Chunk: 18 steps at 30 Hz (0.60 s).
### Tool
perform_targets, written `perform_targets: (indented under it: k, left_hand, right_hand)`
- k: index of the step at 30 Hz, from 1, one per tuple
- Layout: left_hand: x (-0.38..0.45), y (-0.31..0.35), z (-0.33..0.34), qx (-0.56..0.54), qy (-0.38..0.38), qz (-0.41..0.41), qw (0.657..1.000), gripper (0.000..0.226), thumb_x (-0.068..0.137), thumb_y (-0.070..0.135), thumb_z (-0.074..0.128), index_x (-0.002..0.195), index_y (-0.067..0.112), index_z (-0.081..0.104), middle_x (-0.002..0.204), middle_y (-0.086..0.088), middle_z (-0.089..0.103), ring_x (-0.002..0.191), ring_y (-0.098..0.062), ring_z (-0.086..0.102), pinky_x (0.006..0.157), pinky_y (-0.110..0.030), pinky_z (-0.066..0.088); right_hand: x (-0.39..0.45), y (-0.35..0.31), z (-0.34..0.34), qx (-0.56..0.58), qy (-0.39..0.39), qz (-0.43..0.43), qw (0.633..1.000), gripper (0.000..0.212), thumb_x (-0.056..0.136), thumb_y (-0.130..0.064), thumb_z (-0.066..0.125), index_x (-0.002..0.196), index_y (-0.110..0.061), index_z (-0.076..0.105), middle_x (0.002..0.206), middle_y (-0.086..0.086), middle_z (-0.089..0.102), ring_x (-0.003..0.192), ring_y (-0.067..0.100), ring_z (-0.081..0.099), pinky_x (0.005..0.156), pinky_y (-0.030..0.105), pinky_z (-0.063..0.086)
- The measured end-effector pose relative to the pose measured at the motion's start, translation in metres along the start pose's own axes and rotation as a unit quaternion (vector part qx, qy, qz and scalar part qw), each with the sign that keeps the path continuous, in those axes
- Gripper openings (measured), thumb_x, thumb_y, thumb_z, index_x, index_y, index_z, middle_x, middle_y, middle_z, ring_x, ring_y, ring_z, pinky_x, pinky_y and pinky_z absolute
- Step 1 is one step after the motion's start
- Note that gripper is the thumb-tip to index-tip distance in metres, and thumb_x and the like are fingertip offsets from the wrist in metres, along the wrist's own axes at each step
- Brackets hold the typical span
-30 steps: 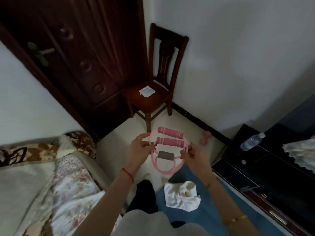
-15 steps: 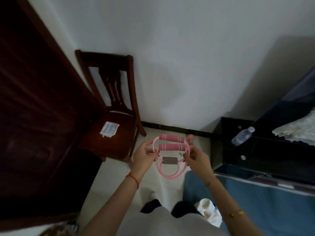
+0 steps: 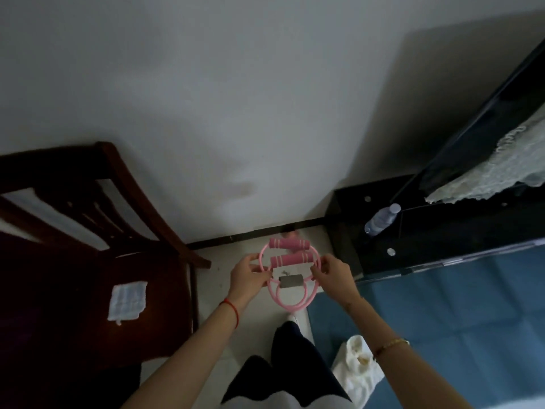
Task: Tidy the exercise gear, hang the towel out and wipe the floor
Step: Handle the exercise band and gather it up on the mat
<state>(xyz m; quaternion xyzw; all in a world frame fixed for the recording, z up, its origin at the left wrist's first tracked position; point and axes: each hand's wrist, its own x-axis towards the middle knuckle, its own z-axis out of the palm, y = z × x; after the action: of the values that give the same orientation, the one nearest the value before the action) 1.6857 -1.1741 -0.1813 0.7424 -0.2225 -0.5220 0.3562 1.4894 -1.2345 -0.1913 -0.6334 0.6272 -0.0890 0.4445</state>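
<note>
A pink resistance band (image 3: 290,262) with two foam handles, looped tubes and a grey centre tab hangs at chest height over the pale floor. My left hand (image 3: 247,275) pinches its left side and my right hand (image 3: 331,274) pinches its right side. A crumpled white towel (image 3: 358,370) lies on the blue exercise mat (image 3: 460,314) beside my right forearm. A pink dumbbell (image 3: 290,231) shows as a blur on the floor by the skirting, partly hidden by the band.
A dark wooden chair (image 3: 126,219) stands at left with a folded white cloth (image 3: 127,300) on its seat. A black glass TV stand (image 3: 442,228) at right carries a plastic bottle (image 3: 382,219); a lace cover (image 3: 501,169) hangs above. White wall ahead.
My view has swung right: the door and bed have left the frame and the chair now sits at far left. Both hands keep holding the band in front of me.
</note>
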Motion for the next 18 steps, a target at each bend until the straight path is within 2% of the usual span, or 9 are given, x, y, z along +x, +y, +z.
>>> perform_targets:
  k: [5, 8, 11, 15, 18]
  left_hand:
    - [0.099, -0.014, 0.036, 0.022, -0.027, -0.031, 0.999, 0.041, 0.082, -0.007, 0.07, 0.117, 0.006, 0.056, 0.102, -0.016, 0.067, 0.089, -0.028, 0.069, 0.081, -0.04, 0.06]
    - [0.161, -0.041, 0.059, 0.031, -0.029, -0.054, 0.998, 0.037, 0.081, -0.007, 0.07, 0.113, 0.005, 0.055, 0.102, -0.018, 0.067, 0.082, -0.026, 0.069, 0.075, -0.036, 0.06]
    - [0.232, -0.085, 0.086, 0.047, -0.041, -0.06, 0.996, 0.035, 0.08, -0.006, 0.072, 0.111, 0.004, 0.056, 0.101, -0.018, 0.068, 0.079, -0.024, 0.07, 0.076, -0.038, 0.061]
    - [0.329, -0.16, 0.119, 0.085, -0.045, -0.061, 0.993, 0.03, 0.079, -0.004, 0.074, 0.104, 0.002, 0.06, 0.097, -0.016, 0.068, 0.069, -0.019, 0.069, 0.06, -0.024, 0.06]
    - [0.395, -0.226, 0.143, 0.098, -0.055, -0.074, 0.991, 0.027, 0.079, -0.007, 0.072, 0.102, 0.001, 0.062, 0.098, -0.02, 0.069, 0.072, -0.024, 0.069, 0.056, -0.021, 0.058]
  right_hand:
    - [0.085, 0.031, 0.015, -0.018, 0.016, 0.049, 0.999, 0.016, 0.091, -0.02, 0.058, 0.08, -0.008, 0.055, 0.07, 0.001, 0.058, 0.062, 0.014, 0.054, 0.051, 0.018, 0.036]
    - [0.136, 0.063, 0.035, -0.024, 0.012, 0.078, 0.997, 0.017, 0.091, -0.019, 0.057, 0.079, -0.006, 0.053, 0.072, 0.006, 0.058, 0.067, 0.022, 0.055, 0.054, 0.026, 0.037]
    - [0.191, 0.111, 0.069, -0.033, 0.003, 0.101, 0.994, 0.017, 0.09, -0.019, 0.056, 0.078, -0.009, 0.051, 0.079, 0.012, 0.061, 0.076, 0.029, 0.058, 0.063, 0.029, 0.041]
    - [0.268, 0.19, 0.129, -0.044, -0.006, 0.117, 0.992, 0.016, 0.091, -0.019, 0.056, 0.079, -0.009, 0.054, 0.085, 0.013, 0.064, 0.079, 0.029, 0.058, 0.066, 0.029, 0.04]
    - [0.318, 0.253, 0.178, -0.048, -0.007, 0.134, 0.99, 0.016, 0.09, -0.019, 0.057, 0.079, -0.009, 0.051, 0.085, 0.013, 0.062, 0.085, 0.031, 0.059, 0.067, 0.03, 0.04]
